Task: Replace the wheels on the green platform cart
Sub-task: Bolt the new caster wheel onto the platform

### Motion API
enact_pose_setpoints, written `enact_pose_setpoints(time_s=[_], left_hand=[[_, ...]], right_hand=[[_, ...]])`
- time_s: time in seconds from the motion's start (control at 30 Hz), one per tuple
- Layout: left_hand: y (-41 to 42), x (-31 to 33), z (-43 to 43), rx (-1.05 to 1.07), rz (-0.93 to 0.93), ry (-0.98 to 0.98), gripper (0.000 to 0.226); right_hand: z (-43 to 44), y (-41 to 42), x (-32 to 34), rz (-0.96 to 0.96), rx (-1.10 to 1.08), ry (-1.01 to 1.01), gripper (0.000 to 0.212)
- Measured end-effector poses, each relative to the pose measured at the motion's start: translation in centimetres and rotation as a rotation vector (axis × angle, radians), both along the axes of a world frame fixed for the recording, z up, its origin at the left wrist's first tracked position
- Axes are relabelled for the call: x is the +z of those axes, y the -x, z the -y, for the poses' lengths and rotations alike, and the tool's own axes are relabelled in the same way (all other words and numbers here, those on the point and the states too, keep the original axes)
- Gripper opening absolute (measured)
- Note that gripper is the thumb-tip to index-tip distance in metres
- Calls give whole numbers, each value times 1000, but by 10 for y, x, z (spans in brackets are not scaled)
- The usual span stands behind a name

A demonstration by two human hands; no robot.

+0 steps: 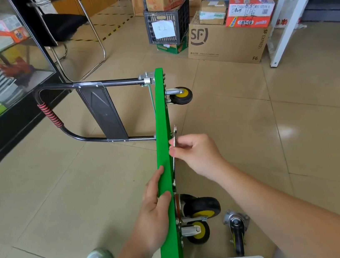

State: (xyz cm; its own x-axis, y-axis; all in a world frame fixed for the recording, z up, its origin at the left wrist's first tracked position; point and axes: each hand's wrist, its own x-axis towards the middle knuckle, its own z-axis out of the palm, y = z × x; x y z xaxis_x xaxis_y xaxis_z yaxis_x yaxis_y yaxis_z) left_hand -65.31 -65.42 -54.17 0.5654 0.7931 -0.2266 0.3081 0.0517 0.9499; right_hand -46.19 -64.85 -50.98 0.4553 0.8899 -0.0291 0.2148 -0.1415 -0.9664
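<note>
While tipped on its side edge on the floor (275,136), the green platform cart (160,130) runs its long axis near to far, with the deck face to the left and the wheeled underside to the right.
- Left hand (154,207): grips the deck's upper edge toward the near end.
- Right hand (196,153): pinches a wrench (174,138) against the underside at mid-length.
- Near casters (202,207): mounted, just nearer than the wrench.
- Far caster (180,95): mounted, well beyond it.
- Loose caster (236,228): on the floor, near right.
- Judgement: the right hand is nearer the fasteners, and the wrench works along the deck's axis.
</note>
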Motion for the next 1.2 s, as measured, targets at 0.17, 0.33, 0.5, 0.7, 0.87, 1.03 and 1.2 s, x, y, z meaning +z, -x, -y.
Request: enact_pose_setpoints(time_s=[0.17, 0.33, 0.5, 0.7, 0.87, 1.03, 1.2], left_hand=[[0, -2, -2, -9, -2, 0, 60], [-2, -2, -2, -8, 0, -14, 58], [0, -4, -2, -2, -5, -46, 55], [0, -4, -2, -5, -9, -54, 57], [2, -8, -2, -2, 12, -67, 57], [1, -9, -2, 2, 18, -70, 56], [1, -6, -2, -10, -2, -80, 57]], right_hand=[[-25, -8, -20, -226, -31, 92, 19], [-15, -10, -12, -340, -53, -29, 18], [15, -2, 16, -255, 5, -217, 26], [59, 21, 18, -143, 58, -293, 33], [68, 36, 6, -69, 13, -315, 29], [66, 44, -4, -10, 6, -358, 31], [55, 42, -1, 55, 42, -317, 39]])
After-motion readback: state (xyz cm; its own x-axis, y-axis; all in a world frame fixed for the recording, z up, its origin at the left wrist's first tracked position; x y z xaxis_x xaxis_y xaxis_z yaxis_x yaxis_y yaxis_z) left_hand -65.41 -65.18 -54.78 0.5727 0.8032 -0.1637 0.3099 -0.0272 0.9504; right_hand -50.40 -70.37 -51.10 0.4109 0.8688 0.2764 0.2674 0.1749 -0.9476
